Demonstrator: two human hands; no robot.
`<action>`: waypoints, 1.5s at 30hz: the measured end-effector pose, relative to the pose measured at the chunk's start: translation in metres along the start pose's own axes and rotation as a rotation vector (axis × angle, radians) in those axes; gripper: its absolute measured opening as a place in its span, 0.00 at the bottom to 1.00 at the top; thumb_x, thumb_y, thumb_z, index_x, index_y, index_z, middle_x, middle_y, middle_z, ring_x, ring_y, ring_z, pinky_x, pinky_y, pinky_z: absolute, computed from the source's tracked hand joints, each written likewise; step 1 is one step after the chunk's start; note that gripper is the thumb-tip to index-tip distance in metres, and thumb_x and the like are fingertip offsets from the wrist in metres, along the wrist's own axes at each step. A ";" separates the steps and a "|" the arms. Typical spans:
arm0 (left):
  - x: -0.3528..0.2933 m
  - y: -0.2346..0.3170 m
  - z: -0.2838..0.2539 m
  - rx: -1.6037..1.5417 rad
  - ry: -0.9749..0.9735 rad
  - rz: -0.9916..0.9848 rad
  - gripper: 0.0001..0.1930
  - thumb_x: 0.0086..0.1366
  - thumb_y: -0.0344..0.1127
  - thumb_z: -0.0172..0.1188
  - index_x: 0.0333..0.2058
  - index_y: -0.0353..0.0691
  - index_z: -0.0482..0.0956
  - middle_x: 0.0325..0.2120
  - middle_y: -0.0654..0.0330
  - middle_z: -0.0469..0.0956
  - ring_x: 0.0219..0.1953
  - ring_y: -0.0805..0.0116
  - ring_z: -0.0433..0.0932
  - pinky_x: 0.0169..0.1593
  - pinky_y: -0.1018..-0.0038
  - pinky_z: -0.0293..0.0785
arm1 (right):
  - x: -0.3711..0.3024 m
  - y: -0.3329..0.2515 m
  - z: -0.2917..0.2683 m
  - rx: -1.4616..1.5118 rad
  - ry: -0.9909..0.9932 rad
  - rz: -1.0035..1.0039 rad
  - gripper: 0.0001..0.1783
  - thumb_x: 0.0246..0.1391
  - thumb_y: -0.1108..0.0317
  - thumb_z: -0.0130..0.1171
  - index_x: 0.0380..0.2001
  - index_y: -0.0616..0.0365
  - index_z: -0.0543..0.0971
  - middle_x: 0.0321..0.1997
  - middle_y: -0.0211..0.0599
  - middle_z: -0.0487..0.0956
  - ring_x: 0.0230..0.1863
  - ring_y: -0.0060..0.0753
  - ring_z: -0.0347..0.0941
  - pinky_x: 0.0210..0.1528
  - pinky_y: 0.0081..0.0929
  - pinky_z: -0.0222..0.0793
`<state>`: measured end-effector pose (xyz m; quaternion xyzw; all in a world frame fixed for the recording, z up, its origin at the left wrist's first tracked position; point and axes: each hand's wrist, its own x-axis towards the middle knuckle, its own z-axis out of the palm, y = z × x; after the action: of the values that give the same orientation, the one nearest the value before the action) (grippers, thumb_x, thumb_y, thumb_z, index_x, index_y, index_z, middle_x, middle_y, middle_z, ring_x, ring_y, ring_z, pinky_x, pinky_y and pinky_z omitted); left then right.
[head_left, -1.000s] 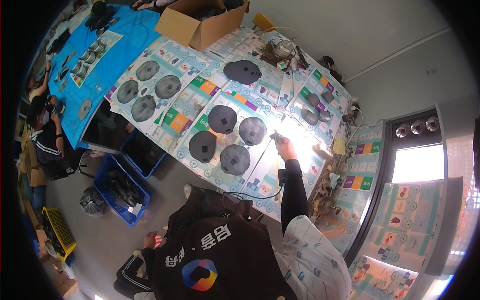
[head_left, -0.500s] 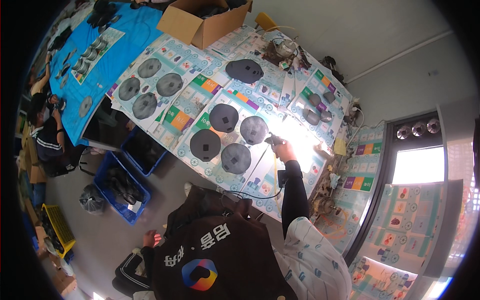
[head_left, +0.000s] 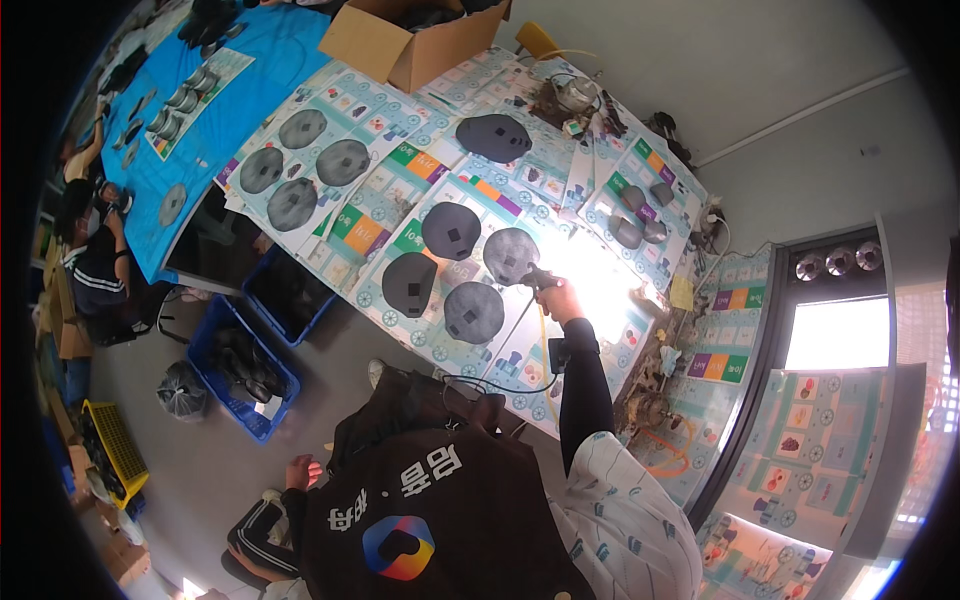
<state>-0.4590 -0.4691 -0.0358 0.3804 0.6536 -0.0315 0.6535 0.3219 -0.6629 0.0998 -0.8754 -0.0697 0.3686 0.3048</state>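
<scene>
My right hand (head_left: 560, 300) is closed around a dark spray gun (head_left: 541, 277). A yellow hose (head_left: 545, 345) hangs from below that hand. The gun's tip overlaps the right edge of a greyish round flat piece (head_left: 508, 255) with a small dark square on it. Beside that piece lie a mottled grey disc (head_left: 473, 318), a darker disc (head_left: 452, 225) and another dark disc (head_left: 402, 280), all flat on the printed sheets. My left hand (head_left: 303, 472) hangs low at my side, away from the table, with its fingers apart and nothing seen in it.
Several grey discs (head_left: 343, 160) lie further left, and a dark stack (head_left: 494, 138) sits behind. A cardboard box (head_left: 375, 45) stands at the far edge. Small grey pieces (head_left: 627, 232) lie right. Blue crates (head_left: 212, 355) are on the floor; another person (head_left: 95, 250) sits far left.
My right hand has moved slightly left with the spray gun, whose tip now reaches over the edge of the nearest disc. My left hand stays low at my side.
</scene>
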 end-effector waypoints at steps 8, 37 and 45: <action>-0.005 -0.023 -0.015 0.444 -0.053 0.235 0.17 0.73 0.45 0.55 0.52 0.41 0.78 0.35 0.56 0.85 0.32 0.64 0.84 0.35 0.64 0.77 | -0.016 -0.012 0.002 -0.008 0.023 -0.064 0.07 0.54 0.70 0.59 0.30 0.63 0.81 0.20 0.35 0.77 0.18 0.31 0.73 0.22 0.34 0.68; 0.006 0.001 0.002 0.036 -0.006 -0.026 0.17 0.72 0.43 0.55 0.52 0.40 0.79 0.36 0.55 0.85 0.31 0.65 0.85 0.32 0.69 0.77 | 0.064 -0.014 0.013 -0.021 0.328 -0.394 0.09 0.53 0.72 0.60 0.36 0.57 0.85 0.26 0.38 0.81 0.26 0.31 0.76 0.28 0.34 0.68; -0.002 -0.017 -0.007 0.018 0.052 -0.050 0.16 0.72 0.42 0.54 0.51 0.40 0.79 0.36 0.54 0.85 0.31 0.64 0.85 0.33 0.67 0.77 | -0.006 -0.071 -0.006 0.077 -0.045 -0.204 0.13 0.43 0.70 0.63 0.35 0.60 0.84 0.28 0.40 0.83 0.29 0.33 0.81 0.26 0.33 0.76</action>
<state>-0.4741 -0.4780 -0.0411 0.3705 0.6794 -0.0438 0.6319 0.3291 -0.6106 0.1484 -0.8429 -0.1509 0.3578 0.3724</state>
